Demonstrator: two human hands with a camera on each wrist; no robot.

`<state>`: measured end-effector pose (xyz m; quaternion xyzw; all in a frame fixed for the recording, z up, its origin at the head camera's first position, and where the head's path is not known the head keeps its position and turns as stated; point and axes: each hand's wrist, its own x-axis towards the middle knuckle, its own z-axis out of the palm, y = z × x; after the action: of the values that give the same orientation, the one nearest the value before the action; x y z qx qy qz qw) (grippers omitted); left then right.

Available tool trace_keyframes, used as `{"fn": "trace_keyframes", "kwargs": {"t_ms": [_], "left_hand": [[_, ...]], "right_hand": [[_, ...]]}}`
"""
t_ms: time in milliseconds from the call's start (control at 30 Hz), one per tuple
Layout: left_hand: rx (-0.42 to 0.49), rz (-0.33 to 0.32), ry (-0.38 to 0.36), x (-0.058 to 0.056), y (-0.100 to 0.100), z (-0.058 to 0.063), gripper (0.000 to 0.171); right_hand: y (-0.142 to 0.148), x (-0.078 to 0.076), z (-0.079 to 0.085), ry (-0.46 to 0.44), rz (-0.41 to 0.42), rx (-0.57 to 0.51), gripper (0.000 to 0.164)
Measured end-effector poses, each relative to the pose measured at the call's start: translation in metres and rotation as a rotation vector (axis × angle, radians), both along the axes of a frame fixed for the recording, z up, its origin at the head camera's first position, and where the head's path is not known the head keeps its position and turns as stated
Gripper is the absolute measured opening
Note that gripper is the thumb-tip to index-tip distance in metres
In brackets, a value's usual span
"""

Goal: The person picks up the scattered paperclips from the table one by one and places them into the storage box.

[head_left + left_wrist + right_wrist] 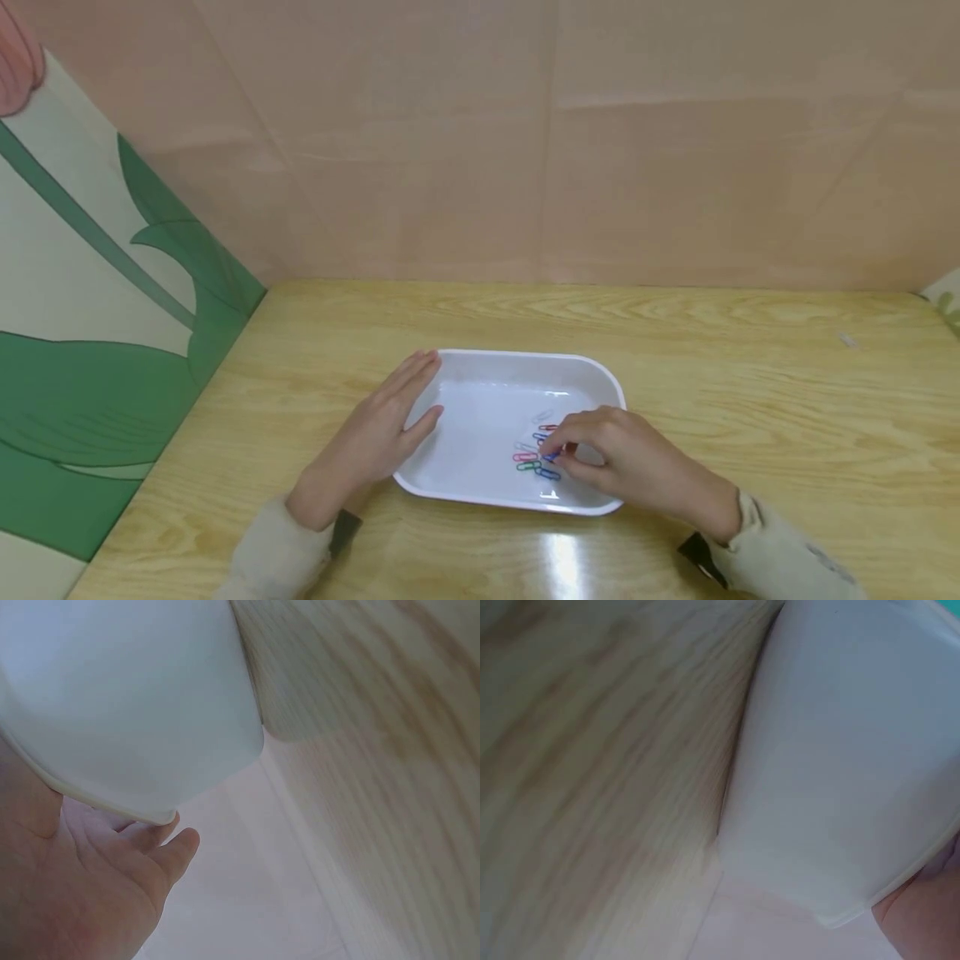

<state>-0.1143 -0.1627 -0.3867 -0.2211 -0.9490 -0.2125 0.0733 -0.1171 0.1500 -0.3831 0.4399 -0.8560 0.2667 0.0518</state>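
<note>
A shallow white tray (472, 450) sits on the table, and its outer wall (142, 697) fills much of the left wrist view. Toward its right side lies a small group of paper clips, among them a green clip (528, 466), a pink clip (525, 457), a dark blue clip (548, 475) and a pale clip (542, 416). My right hand (630, 454) reaches over the right rim and pinches a blue paper clip (551, 457) between thumb and fingers, which partly cover it. At the left rim rests my left hand (375, 429), fingers extended, thumb over the inside.
The wood-grain table (750, 392) extends on both sides of the tray. A small pale object (847, 339), too small to identify, lies at the far right. A pinkish covering (540, 183) rises behind the table, and a leaf-patterned panel (90, 400) borders the left edge.
</note>
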Motion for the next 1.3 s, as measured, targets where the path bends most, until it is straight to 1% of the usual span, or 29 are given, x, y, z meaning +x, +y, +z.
{"fn": "trace_keyframes", "kwargs": {"t_ms": [333,600,933,1033,1167,1300], "left_hand": [[-0.002,0.009,-0.014,-0.0007,-0.0001,0.0010,0.062],[0.001,0.006,-0.015,-0.0012,0.0003,0.0012,0.062],[0.003,-0.003,-0.005,-0.0004,0.0000,0.0008,0.061],[0.004,-0.003,-0.012,-0.0001,-0.0001,0.0001,0.062],[0.001,-0.004,-0.024,0.0002,-0.0002,-0.0005,0.062],[0.000,-0.001,-0.014,-0.0001,-0.0006,0.0000,0.062]], "right_hand": [[-0.0013,-0.0001,0.0005,0.008,-0.047,0.051,0.015],[-0.0024,0.0022,0.0031,-0.014,-0.079,0.109,0.012],[-0.0031,0.0033,0.0027,-0.008,-0.087,0.104,0.011],[-0.0027,0.0037,0.0023,-0.001,-0.088,0.100,0.012],[-0.0024,0.0039,0.0015,0.002,-0.082,0.089,0.012],[-0.0027,0.0024,0.0011,0.006,-0.072,0.069,0.012]]}}
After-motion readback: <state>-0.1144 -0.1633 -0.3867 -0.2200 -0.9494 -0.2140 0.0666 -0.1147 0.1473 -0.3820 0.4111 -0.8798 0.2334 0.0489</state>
